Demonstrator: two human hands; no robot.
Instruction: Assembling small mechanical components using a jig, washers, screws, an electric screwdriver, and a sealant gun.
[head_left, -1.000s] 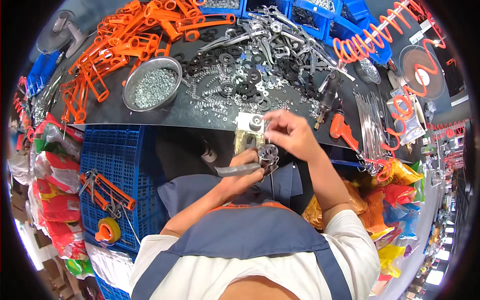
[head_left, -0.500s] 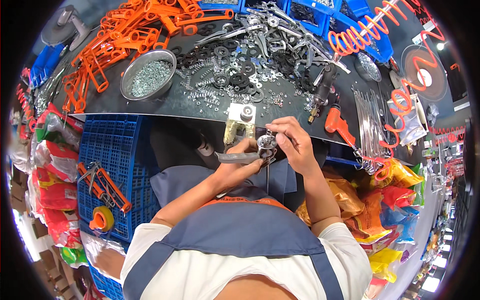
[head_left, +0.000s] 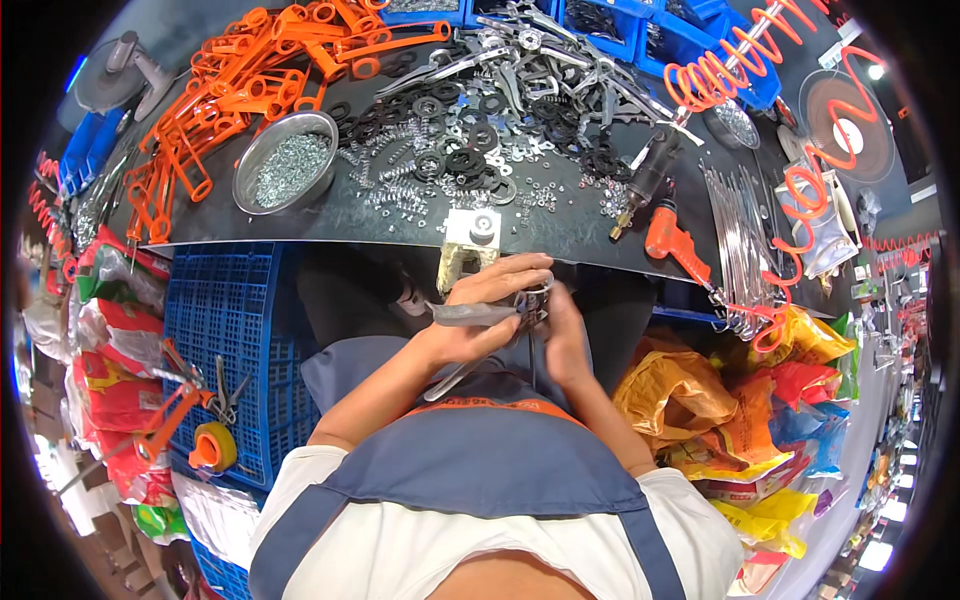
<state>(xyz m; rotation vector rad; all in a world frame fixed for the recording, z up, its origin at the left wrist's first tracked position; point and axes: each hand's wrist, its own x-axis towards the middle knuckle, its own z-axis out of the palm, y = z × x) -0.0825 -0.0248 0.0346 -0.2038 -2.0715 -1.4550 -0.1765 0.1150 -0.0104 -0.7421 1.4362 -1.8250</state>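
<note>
A grey metal lever part (head_left: 472,314) with a round head lies across my left hand (head_left: 462,335), whose fingers are wrapped around it. The part's dark grey arm sticks out to the left, and a thin metal arm hangs below the palm. At the round head (head_left: 535,298), my right hand (head_left: 566,338) presses in from the right side. Its fingertips are partly hidden behind the part and slightly blurred. Just beyond both hands, a white block fixture (head_left: 468,228) with a round metal knob stands at the bench's front edge.
On the bench (head_left: 370,228) are orange handles (head_left: 265,80), a bowl of small metal pieces (head_left: 290,165), loose springs, rings and levers (head_left: 480,120), a black air tool (head_left: 650,175) and an orange-red driver (head_left: 670,235). Orange-handled tools (head_left: 170,420) and yellow tape (head_left: 212,447) lie by the blue crate (head_left: 225,310).
My right hand has come down and inward, from above the round head to its right side. My left fingers reach farther over the part. The orange-handled tools by the crate have shifted and spread.
</note>
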